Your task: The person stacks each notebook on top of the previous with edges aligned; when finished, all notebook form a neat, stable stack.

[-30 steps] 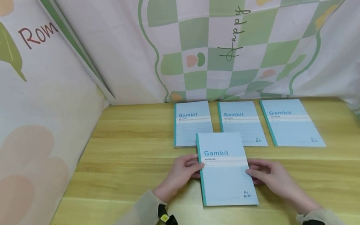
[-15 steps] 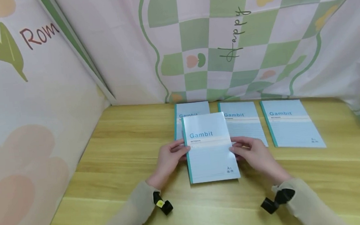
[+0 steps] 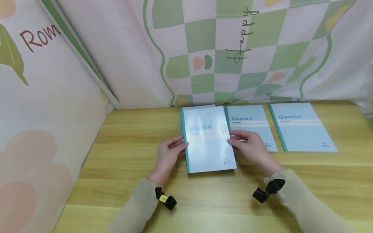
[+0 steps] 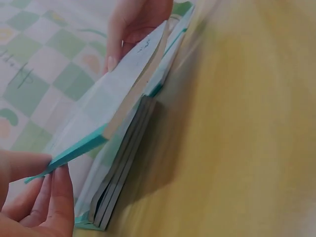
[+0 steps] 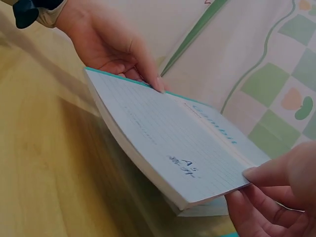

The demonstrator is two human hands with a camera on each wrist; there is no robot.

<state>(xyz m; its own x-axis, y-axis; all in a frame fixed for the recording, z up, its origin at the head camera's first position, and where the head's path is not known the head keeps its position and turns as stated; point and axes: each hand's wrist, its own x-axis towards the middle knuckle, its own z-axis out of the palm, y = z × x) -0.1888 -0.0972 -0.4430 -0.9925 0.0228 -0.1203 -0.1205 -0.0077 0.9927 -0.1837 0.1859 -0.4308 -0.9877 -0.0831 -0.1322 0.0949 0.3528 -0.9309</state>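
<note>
A light-blue Gambit notebook (image 3: 209, 147) with a teal spine is held above the table between both hands. My left hand (image 3: 168, 155) pinches its spine edge, thumb on the cover and fingers beneath. On the opposite edge my right hand (image 3: 250, 146) pinches it the same way. Directly under it lies a small stack of notebooks (image 4: 123, 163), seen from the side in the left wrist view. In the head view only the stack's top and left edges show. The held notebook is tilted over the stack, a gap showing between them in the left wrist view.
Two more Gambit notebooks lie to the right, a middle one (image 3: 248, 122) partly behind my right hand and a far-right one (image 3: 302, 128). The wooden table (image 3: 208, 211) ends at a patterned curtain (image 3: 199, 34) at the back. Another printed curtain (image 3: 39, 107) hangs along the left.
Both hands have carried the notebook away from me and to the left, from in front of the row to over the left stack. The notebooks on the table have stayed put.
</note>
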